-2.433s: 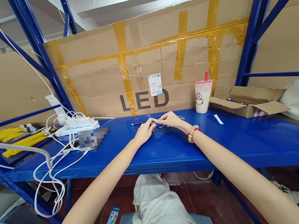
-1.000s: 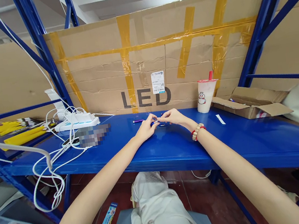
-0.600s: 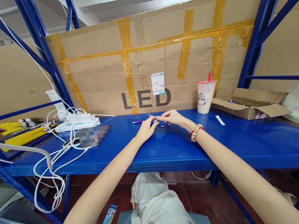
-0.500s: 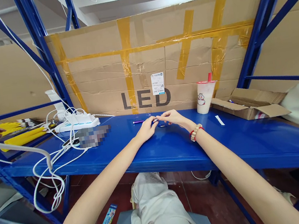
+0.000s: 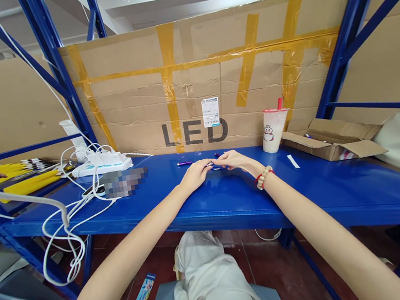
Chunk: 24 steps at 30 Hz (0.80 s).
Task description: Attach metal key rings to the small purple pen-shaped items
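Our left hand [image 5: 195, 173] and right hand [image 5: 232, 159] meet fingertip to fingertip, both pinching one small part [image 5: 210, 164] just above the blue shelf [image 5: 303, 189]; part too tiny to identify.

Two hands, left hand [image 5: 195, 174] and right hand [image 5: 232, 159], meeting over one small item [image 5: 211, 165], with one purple pen [image 5: 184, 163], one drink cup [image 5: 271, 131], one open cardboard box [image 5: 331, 139], one power strip [image 5: 103, 166] and one paper strip [image 5: 293, 160].
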{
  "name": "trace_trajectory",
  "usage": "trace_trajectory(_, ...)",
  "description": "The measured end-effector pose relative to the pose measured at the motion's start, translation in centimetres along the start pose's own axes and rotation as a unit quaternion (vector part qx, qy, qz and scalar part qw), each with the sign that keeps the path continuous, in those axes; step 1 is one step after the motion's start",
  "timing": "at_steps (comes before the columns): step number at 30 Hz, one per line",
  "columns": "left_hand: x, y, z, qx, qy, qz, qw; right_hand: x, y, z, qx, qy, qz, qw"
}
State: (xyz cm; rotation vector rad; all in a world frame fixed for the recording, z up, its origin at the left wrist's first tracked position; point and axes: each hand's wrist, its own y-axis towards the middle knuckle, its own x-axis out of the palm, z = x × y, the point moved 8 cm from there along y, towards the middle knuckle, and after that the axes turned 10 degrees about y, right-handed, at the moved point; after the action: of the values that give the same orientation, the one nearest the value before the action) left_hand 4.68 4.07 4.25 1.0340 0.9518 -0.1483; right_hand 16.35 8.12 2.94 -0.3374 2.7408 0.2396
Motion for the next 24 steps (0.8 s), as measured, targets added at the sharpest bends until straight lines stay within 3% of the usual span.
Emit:
trace_trajectory(9, -0.2, 0.0, 0.1, -0.012, -0.018, -0.011, 1.0, 0.2, 0.0, -0.1, 0.012, 0.026, 0.013, 0.999)
trace_trajectory(17, -0.2, 0.2, -1.2, -0.088, -0.02, 0.008, 0.996, 0.4, 0.4, -1.1, -0.077, 0.107, 0.018, 0.991)
trace_trajectory(24, 0.5, 0.2, -1.7, -0.093, -0.05, -0.015, 0.994, 0.0, 0.3, -2.1, -0.133, 0.081, 0.009, 0.988)
